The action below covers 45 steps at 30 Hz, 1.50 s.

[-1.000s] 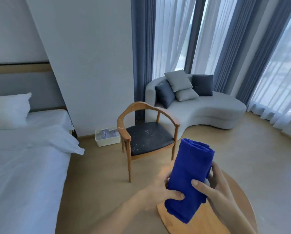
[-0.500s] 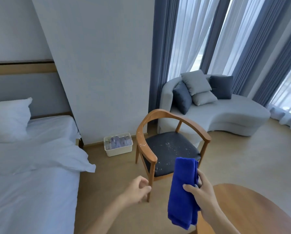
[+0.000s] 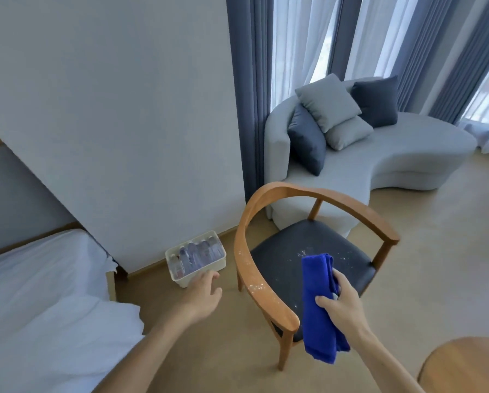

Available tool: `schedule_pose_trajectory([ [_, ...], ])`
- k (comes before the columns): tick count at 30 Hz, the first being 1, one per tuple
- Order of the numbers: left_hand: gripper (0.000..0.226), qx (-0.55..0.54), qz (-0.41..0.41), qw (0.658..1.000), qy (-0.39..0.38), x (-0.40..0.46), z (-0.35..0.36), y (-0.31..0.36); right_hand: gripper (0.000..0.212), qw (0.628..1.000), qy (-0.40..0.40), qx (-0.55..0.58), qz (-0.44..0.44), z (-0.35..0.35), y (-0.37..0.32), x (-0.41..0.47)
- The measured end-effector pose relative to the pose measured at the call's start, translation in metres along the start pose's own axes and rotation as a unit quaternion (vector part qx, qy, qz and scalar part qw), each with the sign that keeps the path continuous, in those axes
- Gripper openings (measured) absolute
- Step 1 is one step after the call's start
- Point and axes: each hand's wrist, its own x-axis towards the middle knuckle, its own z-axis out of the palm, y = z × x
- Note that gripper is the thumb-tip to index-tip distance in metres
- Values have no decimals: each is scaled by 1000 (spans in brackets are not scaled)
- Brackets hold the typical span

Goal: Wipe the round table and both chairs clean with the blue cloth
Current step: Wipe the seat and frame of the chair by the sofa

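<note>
Fingers: the right hand [image 3: 341,303] has its fingers [image 3: 324,300] curled round the blue cloth [image 3: 320,307], thumb across the front fold, gripping it near mid-length; the left hand [image 3: 202,297] holds nothing, its fingers [image 3: 210,277] loosely spread and reaching toward 11 o'clock

Cloth axis: the long axis hangs near vertical, top end toward 12 o'clock over the seat, loose tail dropping toward 6 o'clock past the chair's front rail

Deciding relation: the speckled chair seat [image 3: 308,251] lies from the right hand toward 11 o'clock, just behind the cloth's top; I judge the right hand to be the nearer one to the seat, while the left hand is off to 9 o'clock of the chair [image 3: 254,268], apart from the armrest [image 3: 261,293]

Where the dirt sits: white flecks on the seat centre and along the near armrest

Materials: cloth is thick, soft pile, folded in several layers, saturated blue; seat is a dark matte pad; frame is smooth curved pale wood with a bowed back rail

Table: only a rounded wooden edge of the table [image 3: 464,364] shows at 5 o'clock; its top is mostly out of view

Second chair: not in view

Likely step: lowering the cloth onto the seat to wipe
</note>
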Motion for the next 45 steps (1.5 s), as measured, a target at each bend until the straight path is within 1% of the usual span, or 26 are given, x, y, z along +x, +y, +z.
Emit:
schedule_pose_trajectory([
  [2,41,31,0,999,-12,46,-17,0,64,1000,-6,-15,9,16,-10,31],
  [5,42,65,29,997,-21,113,-33,17,65,999,-6,-39,23,24,-24,76],
  [8,43,100,66,993,-19,181,-36,42,65,998,15,-50,39,28,-32,116],
  [10,44,122,103,987,-36,230,-32,61,65,997,43,-43,55,31,-32,141],
  [13,45,137,156,975,-81,306,-19,92,66,992,85,-29,93,36,-28,177],
  [16,44,170,238,950,-104,387,-3,121,66,984,124,-20,128,47,-22,210],
  [18,42,191,300,929,-107,440,8,143,67,976,152,-12,154,57,-17,231],
  [20,43,225,361,898,-108,485,22,162,68,969,167,-10,183,68,-13,247],
  [24,50,316,474,813,-118,559,58,196,70,957,167,-13,237,82,6,279],
  [29,61,381,525,745,-157,637,116,227,72,952,149,-74,257,76,49,346],
  [32,64,419,558,697,-165,669,144,229,70,952,129,-142,239,64,76,397],
  [35,65,429,583,668,-172,689,163,225,69,941,125,-247,196,48,101,453],
  [36,66,425,589,665,-175,693,167,223,69,931,134,-291,177,44,109,472],
  [38,67,397,595,675,-183,697,176,222,71,900,150,-387,133,39,126,505],
  [40,68,370,600,683,-193,699,184,222,75,876,132,-454,99,39,146,530],
  [43,72,346,602,690,-203,704,193,225,84,866,78,-486,90,48,181,555],
  [45,78,329,601,698,-210,707,196,226,86,855,73,-504,92,51,198,564],
])
